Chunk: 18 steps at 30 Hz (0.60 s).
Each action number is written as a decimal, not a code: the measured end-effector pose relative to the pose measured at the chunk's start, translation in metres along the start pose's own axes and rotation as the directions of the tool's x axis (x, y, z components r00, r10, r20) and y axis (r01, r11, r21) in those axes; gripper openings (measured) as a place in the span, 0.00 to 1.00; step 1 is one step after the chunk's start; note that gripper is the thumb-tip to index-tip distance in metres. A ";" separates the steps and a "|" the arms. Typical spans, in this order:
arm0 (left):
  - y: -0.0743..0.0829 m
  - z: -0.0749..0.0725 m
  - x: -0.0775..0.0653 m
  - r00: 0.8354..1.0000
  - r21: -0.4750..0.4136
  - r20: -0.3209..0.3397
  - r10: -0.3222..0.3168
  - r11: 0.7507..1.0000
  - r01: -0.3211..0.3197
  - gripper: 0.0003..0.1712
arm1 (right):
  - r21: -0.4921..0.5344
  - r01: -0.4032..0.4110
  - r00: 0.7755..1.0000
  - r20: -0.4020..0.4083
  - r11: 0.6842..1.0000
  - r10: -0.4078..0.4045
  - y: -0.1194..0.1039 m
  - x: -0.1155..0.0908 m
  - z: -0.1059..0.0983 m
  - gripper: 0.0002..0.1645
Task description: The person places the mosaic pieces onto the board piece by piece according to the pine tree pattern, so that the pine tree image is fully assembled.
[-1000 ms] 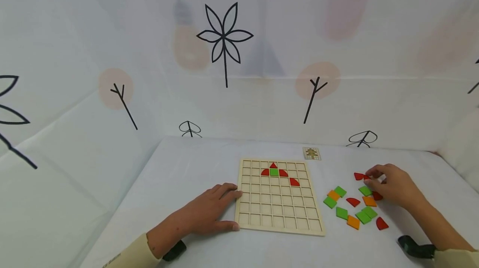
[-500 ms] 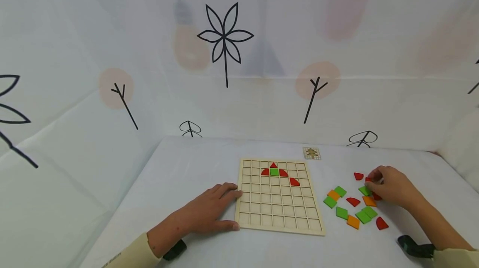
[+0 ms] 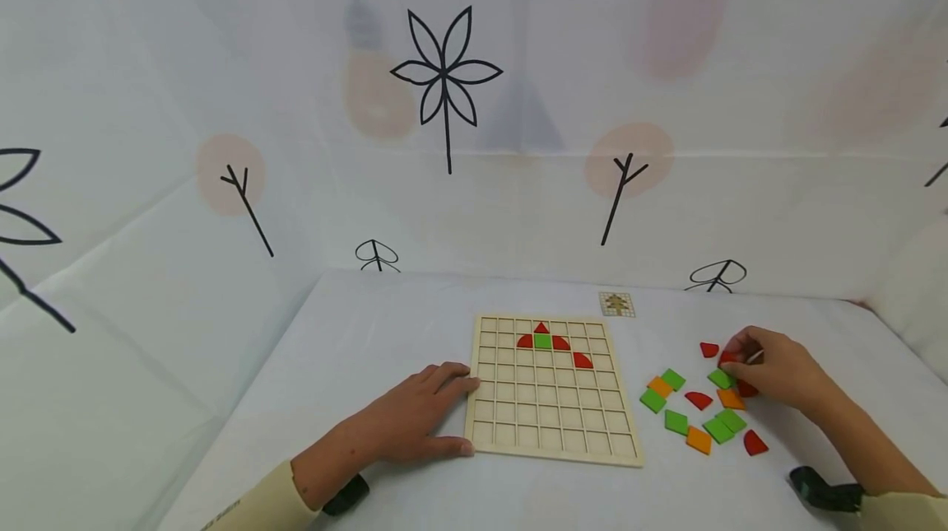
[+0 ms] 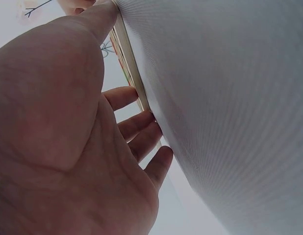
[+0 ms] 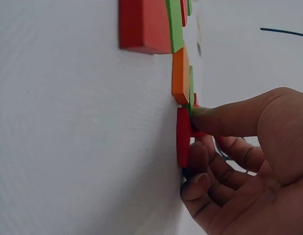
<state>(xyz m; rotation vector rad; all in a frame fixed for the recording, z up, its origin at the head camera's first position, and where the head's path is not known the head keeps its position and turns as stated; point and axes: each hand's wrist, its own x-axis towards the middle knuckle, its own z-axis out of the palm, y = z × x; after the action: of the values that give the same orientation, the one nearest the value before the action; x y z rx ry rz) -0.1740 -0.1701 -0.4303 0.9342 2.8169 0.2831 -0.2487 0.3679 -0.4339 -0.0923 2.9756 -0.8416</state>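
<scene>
The left hand (image 3: 415, 420) rests loosely spread fingers against the left edge of the pale wooden gridded board (image 3: 555, 393), seemingly to steady it, while right of that board the right hand (image 3: 779, 370) pinches a flat red piece (image 3: 729, 358) between its fingers, probably because it is small.

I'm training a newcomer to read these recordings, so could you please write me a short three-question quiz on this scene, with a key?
1. Multiple choice: what does the right hand pinch?
A) an orange piece
B) a red piece
C) a card

2. True or false: the left hand touches the left edge of the board.

3. Count: how many pieces lie on the board?

Key
1. B
2. True
3. Five, one of them a green square
</scene>
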 end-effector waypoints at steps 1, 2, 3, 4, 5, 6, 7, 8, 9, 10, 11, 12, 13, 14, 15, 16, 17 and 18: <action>0.000 0.000 0.000 1.000 0.001 -0.001 0.000 1.000 0.000 0.49 | 0.014 -0.003 1.000 0.018 1.000 0.003 0.001 0.000 -0.001 0.20; 0.000 0.000 -0.001 1.000 0.002 -0.001 0.000 1.000 0.000 0.49 | 0.028 -0.008 0.999 0.037 1.000 0.007 0.001 0.001 -0.001 0.20; 0.001 0.000 -0.001 1.000 0.003 -0.002 0.002 1.000 -0.002 0.49 | 0.041 -0.015 0.998 0.056 0.999 0.013 0.002 0.001 -0.002 0.19; 0.001 -0.001 -0.001 1.000 0.004 -0.002 0.003 1.000 -0.003 0.49 | 0.052 -0.023 0.997 0.072 0.998 0.019 0.002 0.002 -0.003 0.19; 0.001 -0.001 -0.001 1.000 0.004 -0.003 0.004 1.000 -0.004 0.49 | 0.059 -0.028 0.996 0.083 0.998 0.023 0.002 0.002 -0.004 0.19; 0.001 -0.001 -0.001 1.000 0.005 -0.004 0.005 1.000 -0.005 0.49 | 0.066 -0.034 0.995 0.093 0.997 0.028 0.001 0.002 -0.004 0.19; 0.001 -0.001 -0.001 1.000 0.004 -0.004 0.006 1.000 -0.006 0.49 | 0.071 -0.037 0.994 0.103 0.997 0.030 0.000 0.002 -0.004 0.20; 0.001 -0.001 -0.001 1.000 0.003 -0.004 0.006 1.000 -0.006 0.49 | 0.073 -0.038 0.994 0.108 0.997 0.030 -0.002 0.002 -0.004 0.20; 0.001 -0.001 -0.001 1.000 0.003 -0.005 0.008 1.000 -0.008 0.49 | 0.073 -0.035 0.993 0.112 0.997 0.027 -0.004 0.001 -0.005 0.20; 0.001 -0.001 -0.001 1.000 0.003 -0.005 0.008 1.000 -0.008 0.49 | 0.072 -0.032 0.993 0.114 0.997 0.024 -0.006 0.001 -0.005 0.21; 0.001 -0.001 -0.001 1.000 0.001 -0.005 0.008 1.000 -0.008 0.49 | 0.069 -0.028 0.993 0.114 0.997 0.020 -0.009 0.000 -0.005 0.21; 0.001 -0.001 -0.001 1.000 0.000 -0.005 0.007 1.000 -0.007 0.49 | 0.068 -0.024 0.994 0.112 0.997 0.017 -0.013 -0.001 -0.006 0.22; 0.000 -0.001 -0.001 1.000 -0.002 -0.005 0.006 1.000 -0.006 0.49 | 0.067 -0.018 0.994 0.110 0.998 0.011 -0.017 -0.001 -0.006 0.22; 0.000 -0.001 -0.001 1.000 -0.002 -0.004 0.005 1.000 -0.005 0.49 | 0.068 -0.013 0.994 0.108 0.998 0.006 -0.021 -0.002 -0.006 0.22; 0.001 -0.001 -0.001 1.000 -0.002 -0.003 0.004 1.000 -0.004 0.50 | 0.070 -0.010 0.994 0.106 0.997 0.003 -0.025 -0.003 -0.006 0.21; 0.000 -0.001 -0.001 1.000 -0.003 -0.001 0.003 1.000 -0.003 0.50 | 0.074 -0.007 0.995 0.104 0.997 0.000 -0.028 -0.005 -0.006 0.20; 0.000 0.000 -0.001 1.000 -0.004 0.001 0.002 1.000 -0.002 0.50 | 0.077 -0.001 0.995 0.103 0.997 -0.007 -0.032 -0.006 -0.006 0.19; 0.000 0.000 0.000 1.000 -0.004 0.003 0.002 1.000 -0.002 0.50 | 0.083 0.008 0.994 0.104 0.996 -0.017 -0.036 -0.007 -0.006 0.17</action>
<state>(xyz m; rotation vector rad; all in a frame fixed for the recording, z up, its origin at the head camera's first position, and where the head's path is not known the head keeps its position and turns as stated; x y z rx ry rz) -0.1736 -0.1703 -0.4301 0.9363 2.8121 0.2875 -0.2408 0.3410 -0.4100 -0.1470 2.8416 -0.9299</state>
